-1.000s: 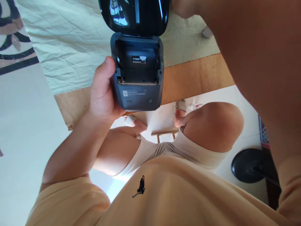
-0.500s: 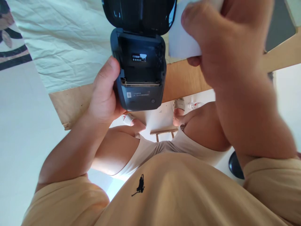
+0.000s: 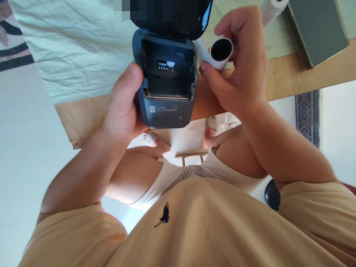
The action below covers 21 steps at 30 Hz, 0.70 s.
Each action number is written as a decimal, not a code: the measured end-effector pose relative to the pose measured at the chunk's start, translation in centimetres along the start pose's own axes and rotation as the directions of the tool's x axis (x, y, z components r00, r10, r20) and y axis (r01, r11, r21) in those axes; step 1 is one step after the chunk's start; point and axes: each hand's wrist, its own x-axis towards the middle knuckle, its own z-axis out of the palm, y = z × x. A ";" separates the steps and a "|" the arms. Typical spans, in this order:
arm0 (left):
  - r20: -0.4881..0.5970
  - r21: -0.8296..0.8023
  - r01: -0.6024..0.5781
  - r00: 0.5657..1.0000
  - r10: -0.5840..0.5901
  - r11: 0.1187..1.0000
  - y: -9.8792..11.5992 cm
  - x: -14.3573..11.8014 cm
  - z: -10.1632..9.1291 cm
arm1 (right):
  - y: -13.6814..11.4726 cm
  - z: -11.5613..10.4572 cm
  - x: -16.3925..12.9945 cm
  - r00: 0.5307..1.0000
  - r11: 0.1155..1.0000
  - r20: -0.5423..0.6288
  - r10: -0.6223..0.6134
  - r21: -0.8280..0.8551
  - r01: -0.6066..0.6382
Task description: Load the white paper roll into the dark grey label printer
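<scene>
Left hand (image 3: 122,107) grips open printer (image 3: 167,92); right hand (image 3: 239,70), absent a second ago, now pinches paper roll (image 3: 219,52) beside empty bay, above surface (image 3: 292,78).

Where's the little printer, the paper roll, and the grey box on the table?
printer (image 3: 167,111): head view, front panel below the open bay.
paper roll (image 3: 221,50): head view, its dark hollow core.
grey box (image 3: 317,27): head view, middle of its flat top.
</scene>
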 end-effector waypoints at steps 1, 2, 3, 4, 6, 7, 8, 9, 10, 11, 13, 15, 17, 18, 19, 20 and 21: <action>-0.006 -0.002 -0.002 1.000 0.002 1.000 0.0 0.0 -0.1 | 0.0 -0.1 -0.1 1.000 1.000 0.010 0.000 -0.003 0.000; -0.007 -0.003 0.000 1.000 0.000 1.000 0.0 -0.1 -0.1 | 0.0 -0.3 -0.1 1.000 1.000 0.024 0.000 -0.004 0.000; -0.008 -0.006 -0.001 1.000 0.001 1.000 0.0 -0.1 -0.2 | 0.0 -0.4 -0.3 0.999 1.000 0.040 0.000 -0.005 0.000; -0.008 -0.011 -0.006 1.000 0.006 1.000 -0.1 -0.2 -0.2 | 0.0 -0.6 -0.4 0.999 1.000 0.054 0.000 -0.009 0.000; -0.001 -0.020 -0.018 1.000 0.018 1.000 -0.1 -0.2 -0.2 | 0.1 -0.8 -0.7 0.996 1.000 0.088 0.000 -0.023 0.002; 0.002 -0.025 -0.023 1.000 0.023 0.999 -0.1 -0.2 -0.2 | 0.2 -0.9 -0.8 0.994 0.999 0.105 0.000 -0.033 0.004; 0.002 -0.031 -0.028 1.000 0.028 0.999 -0.1 -0.2 -0.2 | 0.4 -0.9 -0.8 0.992 0.999 0.127 -0.001 -0.045 0.007; 0.001 -0.037 -0.030 1.000 0.030 0.999 -0.1 -0.2 -0.1 | 0.6 -0.9 -0.9 0.989 0.998 0.146 -0.004 -0.064 0.014; 0.000 -0.047 -0.029 1.000 0.029 0.998 0.0 -0.2 -0.1 | 0.8 -0.9 -0.9 0.988 0.996 0.157 -0.015 -0.088 0.029; -0.005 -0.060 -0.026 1.000 0.026 0.998 0.0 -0.2 -0.1 | 0.9 -0.9 -0.8 0.987 0.993 0.156 -0.025 -0.114 0.043; -0.021 -0.087 -0.014 1.000 0.012 0.996 0.0 -0.2 -0.1 | 1.2 -0.8 -0.8 0.991 0.986 0.129 -0.039 -0.154 0.059; -0.026 -0.095 0.005 1.000 -0.007 0.995 0.0 -0.2 -0.2 | 1.2 -0.8 -0.7 0.993 0.986 0.105 -0.048 -0.153 0.063; -0.005 -0.076 0.014 1.000 -0.015 0.997 0.1 -0.2 -0.3 | 1.1 -0.8 -0.8 0.993 0.991 0.107 -0.052 -0.120 0.065; 0.010 -0.062 0.017 1.000 -0.017 0.998 0.1 -0.3 -0.3 | 1.0 -0.9 -0.8 0.992 0.993 0.115 -0.049 -0.100 0.061; 0.023 -0.045 0.018 1.000 -0.017 0.999 0.2 -0.3 -0.4 | 1.0 -0.9 -0.9 0.991 0.995 0.127 -0.046 -0.084 0.057; 0.034 -0.028 0.021 0.999 -0.020 0.999 0.2 -0.3 -0.5 | 0.9 -1.0 -0.9 0.989 0.995 0.140 -0.045 -0.077 0.056; 0.042 -0.011 0.032 0.999 -0.031 0.999 0.3 -0.4 -0.5 | 0.9 -1.1 -1.0 0.987 0.995 0.155 -0.047 -0.083 0.061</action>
